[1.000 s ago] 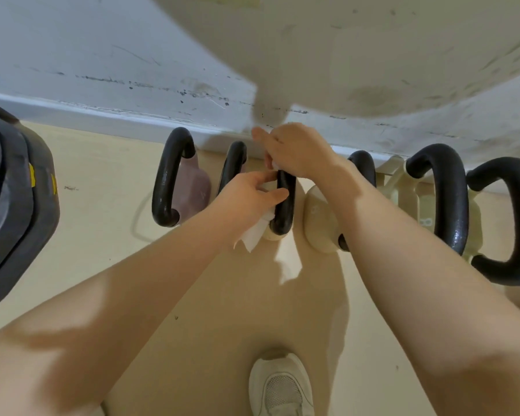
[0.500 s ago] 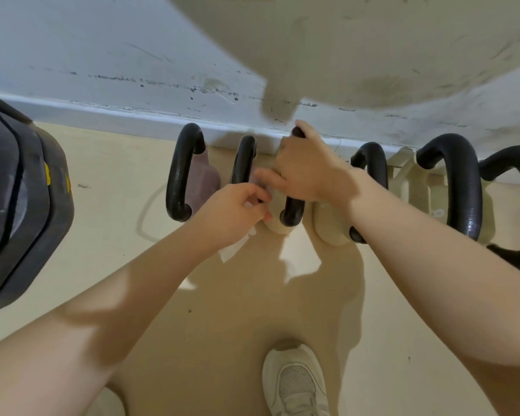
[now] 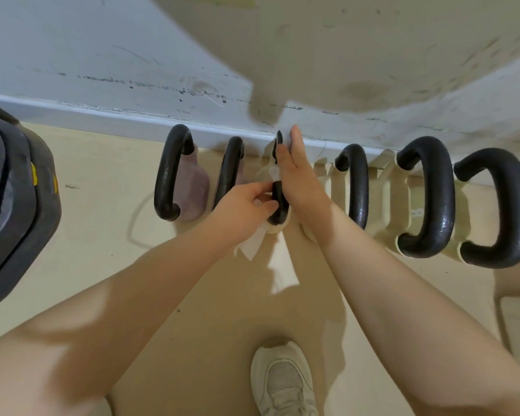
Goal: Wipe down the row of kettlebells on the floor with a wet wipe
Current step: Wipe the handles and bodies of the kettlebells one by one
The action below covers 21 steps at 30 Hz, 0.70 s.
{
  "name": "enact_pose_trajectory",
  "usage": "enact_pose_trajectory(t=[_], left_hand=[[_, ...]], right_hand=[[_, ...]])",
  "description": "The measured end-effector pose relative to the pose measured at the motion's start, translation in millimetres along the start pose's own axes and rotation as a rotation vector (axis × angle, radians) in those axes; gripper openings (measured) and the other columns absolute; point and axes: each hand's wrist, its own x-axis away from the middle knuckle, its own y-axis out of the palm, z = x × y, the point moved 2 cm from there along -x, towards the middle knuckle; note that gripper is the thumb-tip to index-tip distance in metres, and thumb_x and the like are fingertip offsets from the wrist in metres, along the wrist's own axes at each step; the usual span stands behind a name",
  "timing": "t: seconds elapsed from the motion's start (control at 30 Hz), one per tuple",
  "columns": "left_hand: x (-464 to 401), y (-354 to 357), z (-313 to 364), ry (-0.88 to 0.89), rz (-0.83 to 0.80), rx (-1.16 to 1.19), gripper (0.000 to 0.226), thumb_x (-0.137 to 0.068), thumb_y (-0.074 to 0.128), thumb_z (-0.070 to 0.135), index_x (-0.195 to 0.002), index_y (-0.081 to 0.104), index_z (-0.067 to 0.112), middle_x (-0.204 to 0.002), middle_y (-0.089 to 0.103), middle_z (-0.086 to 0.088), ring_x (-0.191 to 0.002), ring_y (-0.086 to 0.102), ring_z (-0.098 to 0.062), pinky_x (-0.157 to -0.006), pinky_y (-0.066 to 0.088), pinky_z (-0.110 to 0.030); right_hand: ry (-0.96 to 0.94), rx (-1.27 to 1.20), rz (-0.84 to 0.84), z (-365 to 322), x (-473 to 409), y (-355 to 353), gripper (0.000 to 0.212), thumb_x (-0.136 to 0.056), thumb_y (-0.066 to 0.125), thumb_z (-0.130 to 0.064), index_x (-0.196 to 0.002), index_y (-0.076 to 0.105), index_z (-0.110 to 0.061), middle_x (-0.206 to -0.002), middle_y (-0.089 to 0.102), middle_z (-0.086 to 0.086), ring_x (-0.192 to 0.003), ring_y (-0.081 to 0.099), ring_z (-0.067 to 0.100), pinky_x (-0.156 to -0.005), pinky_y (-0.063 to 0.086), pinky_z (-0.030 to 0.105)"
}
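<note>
Bright warm light from behind; arm shadows on floor (image 3: pixel 373 340); wide-angle bending at edges; slight softness overall.

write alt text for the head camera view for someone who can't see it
Seen from above, a person's left hand grips a white wet wipe against the black handle of the third kettlebell in a row along a scuffed wall, while the right hand lies flat against that handle. A white sneaker shows below.

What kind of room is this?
Probably a gym or home workout corner: a row of kettlebells stands on the floor along a scuffed wall, beside dark equipment.
</note>
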Motion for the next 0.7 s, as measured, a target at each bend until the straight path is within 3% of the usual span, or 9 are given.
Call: enact_pose_trajectory(t=[0.07,0.13,0.17,0.23,0.33,0.43,0.5,0.63,0.7], left_hand=[[2,0,1,-0.011,-0.024,0.060,0.037,-0.094,0.042,0.002,-0.129,0.053,0.010,-0.116,0.065,-0.010,-0.105,0.059,-0.017,-0.082,0.044,-0.010],[4,-5,-2,-0.026,-0.049,0.093,0.038,-0.092,0.042,-0.003,-0.123,0.058,0.012,-0.112,0.067,-0.011,-0.103,0.062,-0.021,-0.085,0.047,-0.014],[5,-7,-3,-0.039,-0.071,0.116,0.039,-0.091,0.043,-0.004,-0.120,0.059,0.015,-0.109,0.069,-0.008,-0.102,0.063,-0.020,-0.087,0.048,-0.019],[6,-8,-2,-0.069,-0.137,0.177,0.042,-0.090,0.042,-0.006,-0.120,0.058,0.020,-0.100,0.069,0.001,-0.091,0.065,-0.011,-0.079,0.050,-0.014],[4,-9,5,-0.095,-0.131,0.141,0.040,-0.090,0.041,-0.004,-0.116,0.061,0.018,-0.091,0.067,0.001,-0.078,0.060,-0.007,-0.064,0.049,-0.007],[1,-20,11,-0.116,-0.028,0.121,0.034,-0.087,0.044,0.001,-0.105,0.068,0.017,-0.104,0.069,-0.013,-0.094,0.064,-0.026,-0.084,0.052,-0.029],[-2,-30,14,-0.128,0.040,0.124,0.031,-0.087,0.046,0.005,-0.095,0.067,0.025,-0.099,0.069,-0.008,-0.094,0.065,-0.026,-0.084,0.054,-0.037],[-5,-43,14,-0.084,0.081,0.123,0.027,-0.090,0.043,0.009,-0.087,0.063,0.027,-0.086,0.063,0.004,-0.068,0.057,-0.009,-0.054,0.050,-0.019],[-3,-42,10,-0.090,0.059,0.122,0.027,-0.090,0.042,0.007,-0.087,0.063,0.024,-0.089,0.064,0.001,-0.067,0.056,-0.009,-0.051,0.050,-0.019]], right_hand=[[0.127,-0.075,0.028,2,13,4,0.053,-0.099,0.036,-0.018,-0.147,0.015,-0.020,-0.147,0.038,0.008,-0.133,0.039,0.025,-0.105,0.036,0.029],[0.151,-0.137,0.061,4,27,7,0.041,-0.090,0.040,-0.004,-0.128,0.037,-0.020,-0.113,0.059,0.014,-0.101,0.059,0.032,-0.080,0.051,0.031],[0.129,-0.162,0.060,4,33,9,0.035,-0.088,0.040,0.000,-0.118,0.043,-0.017,-0.100,0.058,0.017,-0.091,0.060,0.032,-0.073,0.050,0.029],[0.113,-0.180,0.088,2,30,6,0.016,-0.089,0.042,-0.003,-0.102,0.049,-0.009,-0.088,0.055,0.017,-0.083,0.057,0.033,-0.074,0.049,0.032],[0.231,-0.232,0.234,-1,7,7,0.013,-0.093,0.046,-0.018,-0.098,0.049,-0.007,-0.085,0.061,0.007,-0.084,0.064,0.023,-0.074,0.053,0.032],[0.222,-0.096,0.307,4,5,18,0.020,-0.091,0.049,-0.026,-0.099,0.051,-0.008,-0.077,0.058,0.002,-0.072,0.060,0.017,-0.068,0.051,0.032],[0.155,0.012,0.310,15,16,19,0.022,-0.091,0.051,-0.028,-0.100,0.050,-0.007,-0.075,0.056,-0.002,-0.072,0.055,0.016,-0.066,0.045,0.031],[0.019,0.015,0.305,46,43,21,0.016,-0.089,0.056,-0.019,-0.093,0.044,-0.010,-0.072,0.050,-0.010,-0.067,0.051,0.002,-0.066,0.043,0.025],[-0.035,0.114,0.365,65,54,32,0.018,-0.088,0.055,-0.019,-0.098,0.043,-0.009,-0.083,0.052,-0.004,-0.082,0.054,0.009,-0.074,0.047,0.030]])
